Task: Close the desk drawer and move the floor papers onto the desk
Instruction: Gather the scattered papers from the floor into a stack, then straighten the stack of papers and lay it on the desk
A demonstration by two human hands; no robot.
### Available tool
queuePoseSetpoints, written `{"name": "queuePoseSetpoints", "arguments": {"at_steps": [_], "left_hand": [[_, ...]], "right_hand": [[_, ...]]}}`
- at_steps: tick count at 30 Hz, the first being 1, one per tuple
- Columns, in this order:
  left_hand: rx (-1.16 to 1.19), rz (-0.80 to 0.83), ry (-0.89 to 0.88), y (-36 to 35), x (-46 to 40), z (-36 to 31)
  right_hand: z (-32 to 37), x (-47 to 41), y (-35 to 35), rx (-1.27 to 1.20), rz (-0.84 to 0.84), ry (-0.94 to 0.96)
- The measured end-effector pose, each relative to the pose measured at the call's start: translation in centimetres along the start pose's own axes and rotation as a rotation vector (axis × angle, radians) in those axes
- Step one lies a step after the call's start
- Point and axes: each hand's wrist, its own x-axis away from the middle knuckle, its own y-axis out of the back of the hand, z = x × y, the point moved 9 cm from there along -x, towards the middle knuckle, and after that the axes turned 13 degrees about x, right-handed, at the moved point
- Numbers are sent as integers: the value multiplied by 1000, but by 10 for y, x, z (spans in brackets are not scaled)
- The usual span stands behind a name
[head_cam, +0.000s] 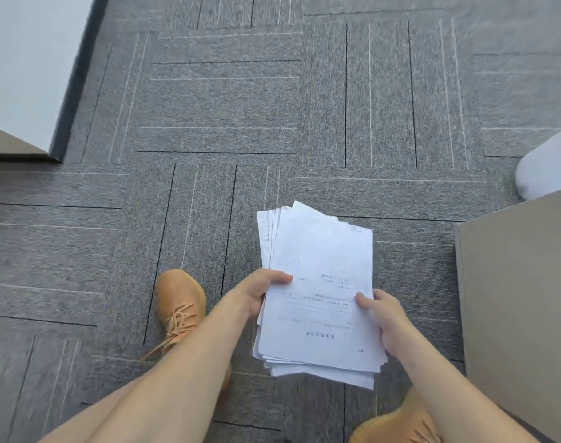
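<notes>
A loose stack of white printed papers (317, 270) is held above the grey carpet, its sheets slightly fanned. My left hand (260, 290) grips the stack's left edge, thumb on top. My right hand (381, 318) holds the right edge, thumb on the top sheet. A beige desk surface (522, 298) lies to the right of the papers. No drawer shows in this view.
Grey carpet tiles (241, 107) cover the floor. My orange shoes (180, 302) stand below the papers. Another beige furniture corner (10, 145) juts in at the left, beside a white wall with dark skirting (74, 78). A white rounded object (550, 164) sits at the right edge.
</notes>
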Motion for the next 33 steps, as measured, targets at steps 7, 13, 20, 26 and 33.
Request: {"name": "queuePoseSetpoints", "arguments": {"at_steps": [7,13,20,26,33], "left_hand": [[-51,117,-169,-67,131,-61],[-134,331,-434,-162,309,-117],[-313,458,-777,-262,519,-110],[-412,635,-1024,-329,664,-43],[-546,950,-1121,-399,771,85]], "right_hand": [[103,120,49,-41,-52,248],[203,297,132,-59,-197,575],[228,546,230,-111,-441,944],[161,718,291,-207,-622,1097],[29,856,347,-308,-919,1079]]}}
